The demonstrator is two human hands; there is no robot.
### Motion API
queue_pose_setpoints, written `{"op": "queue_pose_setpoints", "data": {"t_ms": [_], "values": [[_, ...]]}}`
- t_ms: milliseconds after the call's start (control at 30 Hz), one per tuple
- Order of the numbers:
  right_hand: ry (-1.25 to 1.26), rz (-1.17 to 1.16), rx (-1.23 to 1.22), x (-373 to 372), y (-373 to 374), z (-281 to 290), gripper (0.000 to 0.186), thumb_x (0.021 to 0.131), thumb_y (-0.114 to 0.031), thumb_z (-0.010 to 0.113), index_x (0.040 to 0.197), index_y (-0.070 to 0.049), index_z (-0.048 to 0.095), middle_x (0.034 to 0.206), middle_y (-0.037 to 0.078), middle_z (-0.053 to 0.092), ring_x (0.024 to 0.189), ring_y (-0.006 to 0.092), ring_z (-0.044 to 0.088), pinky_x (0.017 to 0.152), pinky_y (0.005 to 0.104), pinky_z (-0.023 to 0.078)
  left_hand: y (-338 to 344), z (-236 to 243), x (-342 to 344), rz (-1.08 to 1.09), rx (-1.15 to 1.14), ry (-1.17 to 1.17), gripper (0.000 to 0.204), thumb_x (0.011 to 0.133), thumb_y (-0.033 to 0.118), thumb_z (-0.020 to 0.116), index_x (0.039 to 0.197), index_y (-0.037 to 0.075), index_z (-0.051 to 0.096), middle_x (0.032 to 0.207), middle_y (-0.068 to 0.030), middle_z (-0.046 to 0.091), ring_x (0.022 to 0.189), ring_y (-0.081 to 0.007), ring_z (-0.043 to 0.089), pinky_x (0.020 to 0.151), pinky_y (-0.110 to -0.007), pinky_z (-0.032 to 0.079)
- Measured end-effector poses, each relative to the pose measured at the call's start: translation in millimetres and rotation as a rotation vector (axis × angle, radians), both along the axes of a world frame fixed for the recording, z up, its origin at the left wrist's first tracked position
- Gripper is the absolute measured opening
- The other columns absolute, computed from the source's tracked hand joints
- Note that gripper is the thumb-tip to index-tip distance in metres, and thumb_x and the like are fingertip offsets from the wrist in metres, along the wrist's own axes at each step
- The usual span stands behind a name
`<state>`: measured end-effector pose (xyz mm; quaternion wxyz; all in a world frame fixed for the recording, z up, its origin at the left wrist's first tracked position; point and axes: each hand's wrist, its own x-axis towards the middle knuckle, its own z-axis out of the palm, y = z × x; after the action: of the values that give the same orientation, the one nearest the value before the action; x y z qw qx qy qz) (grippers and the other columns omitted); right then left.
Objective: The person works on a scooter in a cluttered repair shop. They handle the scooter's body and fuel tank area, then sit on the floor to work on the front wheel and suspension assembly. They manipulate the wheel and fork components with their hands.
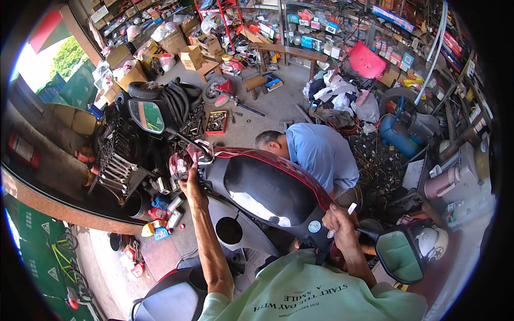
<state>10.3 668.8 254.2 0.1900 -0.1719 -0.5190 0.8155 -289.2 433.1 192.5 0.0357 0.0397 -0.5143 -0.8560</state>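
In front of me stands a scooter; its wide handlebar cover (267,184) has a glossy black panel and dark red trim. My left hand (191,181) is closed around the cover's left end, near the stem of the left mirror (146,116). At the right end my right hand (341,223) is closed on the cover, with its fingers wrapped over the edge. A short pale strip (352,208) sticks up beside those fingers. The right mirror (399,255) stands just beyond this hand. A grey panel (217,207) with a round dark opening lies below the cover.
A person in a blue shirt (318,155) bends down close to the scooter's far side. Tyres (174,101) and a tool rack (119,166) stand at left, bottles (170,216) below. Farther off are a red tool tray (217,122), a blue tank (397,135) and a cloth heap (342,93).
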Motion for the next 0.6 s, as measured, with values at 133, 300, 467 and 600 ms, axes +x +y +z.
{"op": "queue_pose_setpoints", "data": {"t_ms": [133,300,467,600], "values": [[0.008,-0.040,0.005,0,-2,-3,0.044,0.091,-0.018,0.040,0.049,-0.009,0.029,0.046,0.001,0.028,0.042,0.0104,0.026,0.046,0.0269,0.025,-5,2,-1,-0.030,0.001,-0.071,0.063,0.069,0.016,0.073,0.118,-0.003,0.038,0.104,-0.0111,0.055,0.090,-0.0186,0.055,0.076,-0.033,0.046],[-0.005,-0.022,0.025,-2,-3,5,0.044,0.091,-0.018,0.040,0.049,-0.009,0.029,0.046,0.001,0.028,0.042,0.0104,0.026,0.046,0.0266,0.025,-6,1,0,-0.036,0.096,-0.088,0.054,0.070,0.013,0.071,0.113,-0.003,0.042,0.097,-0.0107,0.058,0.081,-0.0188,0.058,0.070,-0.032,0.048],[0.042,-0.027,0.024,-3,-6,10,0.044,0.091,-0.018,0.041,0.049,-0.009,0.029,0.046,0.001,0.028,0.042,0.0103,0.026,0.045,0.0266,0.024,-9,-4,-5,-0.070,0.108,-0.099,0.054,0.072,0.011,0.070,0.114,-0.004,0.040,0.096,-0.0119,0.058,0.082,-0.0200,0.060,0.070,-0.033,0.049],[-0.041,-0.024,0.019,-1,-4,4,0.044,0.091,-0.019,0.041,0.049,-0.010,0.028,0.045,0.001,0.028,0.042,0.0101,0.026,0.046,0.0265,0.025,-7,-5,-5,-0.043,0.143,-0.073,0.058,0.072,0.009,0.069,0.117,-0.004,0.034,0.097,-0.0122,0.058,0.082,-0.0207,0.060,0.070,-0.033,0.050]]}}
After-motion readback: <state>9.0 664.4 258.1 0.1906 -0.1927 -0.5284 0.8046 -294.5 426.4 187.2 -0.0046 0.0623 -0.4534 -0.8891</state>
